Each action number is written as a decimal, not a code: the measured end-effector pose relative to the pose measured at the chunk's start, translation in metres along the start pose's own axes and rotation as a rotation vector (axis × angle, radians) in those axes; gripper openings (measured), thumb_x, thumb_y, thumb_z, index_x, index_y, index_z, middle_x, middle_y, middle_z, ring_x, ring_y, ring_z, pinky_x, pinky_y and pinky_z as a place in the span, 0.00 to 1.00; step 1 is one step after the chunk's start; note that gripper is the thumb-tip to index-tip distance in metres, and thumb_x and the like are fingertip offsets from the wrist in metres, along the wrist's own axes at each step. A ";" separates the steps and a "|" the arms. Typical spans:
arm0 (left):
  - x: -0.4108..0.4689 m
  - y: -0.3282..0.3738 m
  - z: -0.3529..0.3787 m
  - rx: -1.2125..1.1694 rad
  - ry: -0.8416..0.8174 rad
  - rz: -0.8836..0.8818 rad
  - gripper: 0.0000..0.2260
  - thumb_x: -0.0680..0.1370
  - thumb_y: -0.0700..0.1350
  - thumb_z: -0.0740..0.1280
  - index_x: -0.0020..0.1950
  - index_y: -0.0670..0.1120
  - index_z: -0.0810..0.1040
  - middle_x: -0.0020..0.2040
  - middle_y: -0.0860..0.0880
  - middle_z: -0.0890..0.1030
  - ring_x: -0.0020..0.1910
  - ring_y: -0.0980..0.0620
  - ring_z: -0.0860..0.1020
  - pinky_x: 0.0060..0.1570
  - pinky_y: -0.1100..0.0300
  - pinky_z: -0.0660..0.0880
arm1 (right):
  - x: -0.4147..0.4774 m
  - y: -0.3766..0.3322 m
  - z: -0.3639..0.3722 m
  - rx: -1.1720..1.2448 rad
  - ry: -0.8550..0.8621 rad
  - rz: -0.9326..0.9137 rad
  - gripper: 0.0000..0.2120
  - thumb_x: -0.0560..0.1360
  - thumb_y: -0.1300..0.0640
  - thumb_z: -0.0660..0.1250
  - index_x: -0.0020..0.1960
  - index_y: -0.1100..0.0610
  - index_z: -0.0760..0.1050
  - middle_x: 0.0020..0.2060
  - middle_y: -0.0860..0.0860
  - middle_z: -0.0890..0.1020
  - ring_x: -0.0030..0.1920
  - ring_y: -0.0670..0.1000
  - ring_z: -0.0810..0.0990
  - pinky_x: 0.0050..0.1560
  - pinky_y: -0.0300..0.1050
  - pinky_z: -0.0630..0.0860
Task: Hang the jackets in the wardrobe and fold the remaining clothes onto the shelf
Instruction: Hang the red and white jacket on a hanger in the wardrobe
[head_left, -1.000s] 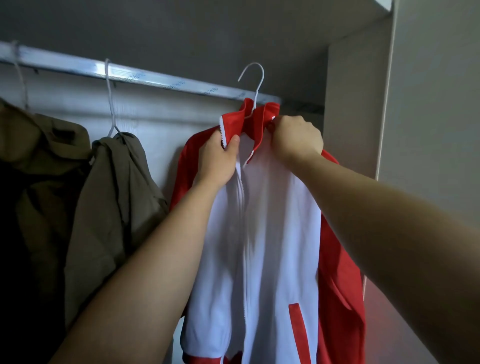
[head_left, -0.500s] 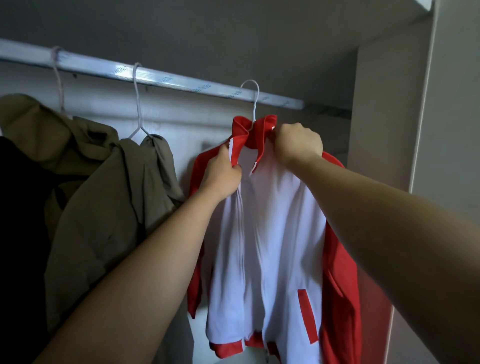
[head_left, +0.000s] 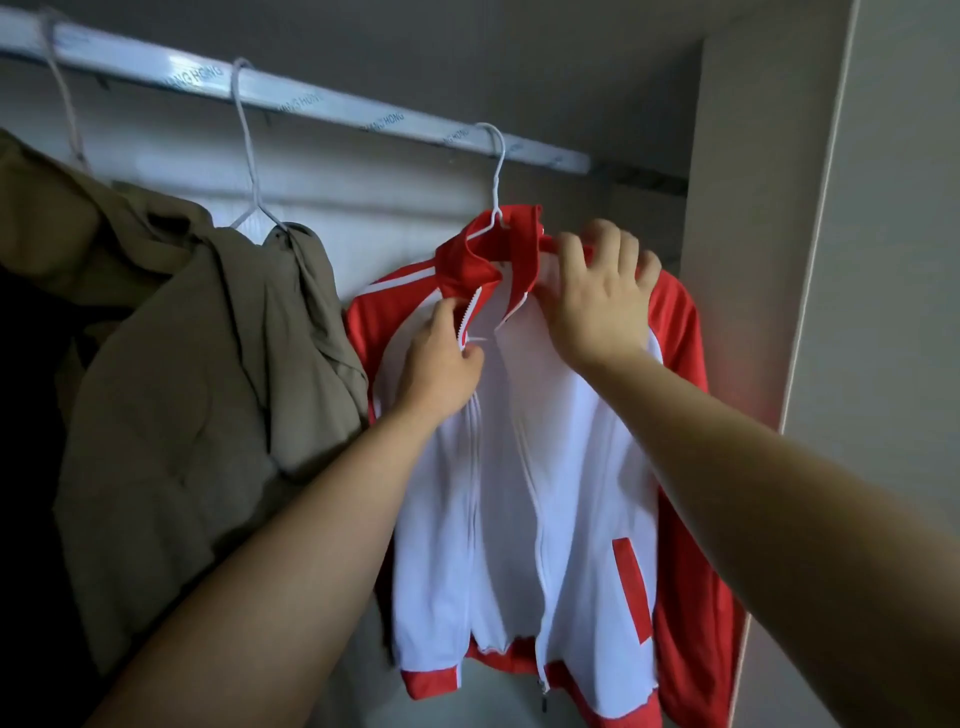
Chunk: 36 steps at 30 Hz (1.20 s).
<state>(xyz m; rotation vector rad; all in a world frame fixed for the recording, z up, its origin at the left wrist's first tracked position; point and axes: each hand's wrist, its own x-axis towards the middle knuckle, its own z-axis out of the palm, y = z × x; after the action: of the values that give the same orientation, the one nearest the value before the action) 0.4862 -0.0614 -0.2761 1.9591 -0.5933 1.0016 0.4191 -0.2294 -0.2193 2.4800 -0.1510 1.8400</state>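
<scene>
Reaches up from the lower corners of view with both bare forearms toward the rail (head_left: 311, 101). Carries left hand (head_left: 441, 358) below the rail, wrist straight, thumb uppermost. Carries right hand (head_left: 597, 296) a little higher and nearer the rail, back of hand to camera. Under the rail, toward its right end: red-and-white jacket (head_left: 571, 467) on a white wire hanger (head_left: 496, 171), hook over the rail. White front panels, red sleeves, red collar upright and crumpled, red hem band, red pocket strip, white stripes at one shoulder. Zip undone full length, puller dangling at the hem. Slight motion blur on the cloth. Left grip together: pinches the zip edge just under the collar between thumb and curled fingers. Right grip apart: lays spread, lightly bent fingers across the jacket's shoulder beside the collar, fingertips at the top edge, clenched on nothing. Further left along the rail: olive jacket (head_left: 208, 389) on a second wire hanger (head_left: 249, 156), just beside the red sleeve. Beyond that, another olive garment (head_left: 52, 218) on a third hanger (head_left: 62, 104), with something dark below it at the frame edge. Past the rail's right end: pale wardrobe side panel (head_left: 737, 260).
</scene>
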 end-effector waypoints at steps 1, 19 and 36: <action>-0.002 -0.002 0.001 -0.033 0.008 -0.005 0.21 0.75 0.39 0.67 0.68 0.45 0.73 0.56 0.45 0.82 0.51 0.44 0.79 0.44 0.61 0.68 | -0.012 -0.001 -0.001 0.019 0.018 0.021 0.19 0.76 0.46 0.67 0.61 0.56 0.75 0.62 0.59 0.74 0.60 0.63 0.72 0.59 0.58 0.65; -0.198 -0.147 0.082 -0.234 -0.376 -0.592 0.06 0.79 0.40 0.65 0.44 0.49 0.73 0.35 0.49 0.77 0.33 0.47 0.78 0.41 0.51 0.76 | -0.304 -0.043 0.051 0.399 -0.666 0.536 0.11 0.79 0.45 0.63 0.45 0.51 0.72 0.38 0.49 0.81 0.41 0.56 0.80 0.41 0.52 0.78; -0.342 -0.234 0.110 -0.846 -0.365 -1.761 0.13 0.77 0.47 0.75 0.55 0.44 0.76 0.52 0.45 0.73 0.44 0.48 0.80 0.40 0.58 0.82 | -0.466 -0.030 0.106 1.042 -0.763 2.177 0.06 0.81 0.63 0.61 0.56 0.61 0.75 0.62 0.56 0.74 0.59 0.60 0.79 0.54 0.57 0.79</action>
<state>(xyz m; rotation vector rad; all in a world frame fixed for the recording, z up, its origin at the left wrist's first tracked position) 0.5030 -0.0165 -0.7017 1.1159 0.5306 -0.6453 0.3890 -0.1875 -0.6955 -0.8159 0.9534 0.0257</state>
